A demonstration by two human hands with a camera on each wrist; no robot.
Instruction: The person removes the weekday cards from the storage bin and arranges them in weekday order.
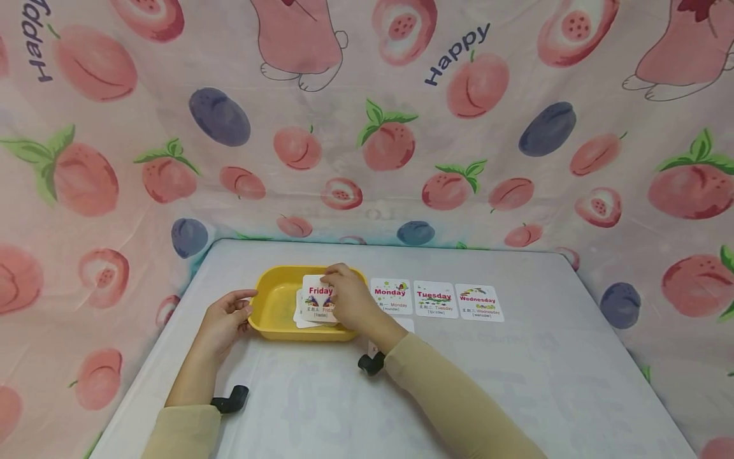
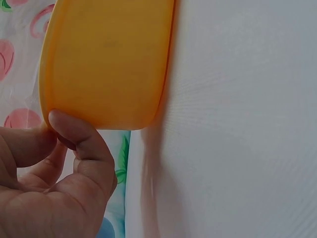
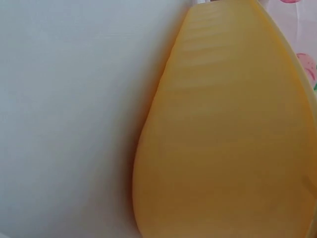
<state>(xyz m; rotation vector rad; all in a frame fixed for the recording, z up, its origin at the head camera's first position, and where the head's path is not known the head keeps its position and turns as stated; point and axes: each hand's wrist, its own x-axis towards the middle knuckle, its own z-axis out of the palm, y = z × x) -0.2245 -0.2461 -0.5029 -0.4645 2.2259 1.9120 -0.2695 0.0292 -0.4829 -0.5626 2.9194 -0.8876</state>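
Closest to me are two beige sleeves, the left (image 1: 183,430) and the right (image 1: 459,405), each with a black wrist mount (image 1: 231,400) showing near the cuff. Under the right forearm lies a white card (image 1: 406,324), too covered to read; a low-swept arm could shift it, so I'd keep that wrist raised.

A bit farther in, the left hand (image 1: 225,322) pinches the end wall of the yellow tray (image 1: 278,306), thumb and finger together at the rim with no slack. That seems a sound brace: firm enough to stop the tray sliding, without tipping it.

The right hand (image 1: 355,303) reaches across the tray's other end, its fingers curled onto the upper right part of the Friday card (image 1: 315,305). It appears to pinch the card, though I can't make out the thumb. The card is over the tray, with at least one more white card (image 1: 300,312) peeking from beneath. Working well here, I think, means catching only the top card by its edge, with light pressure so it doesn't bend.

Beyond the tray's right end, the Monday card (image 1: 391,297), Tuesday card (image 1: 436,299) and Wednesday card (image 1: 479,302) lie face up in a neat row on the white tabletop (image 1: 573,370). Behind everything hangs peach-printed fabric (image 1: 367,64).
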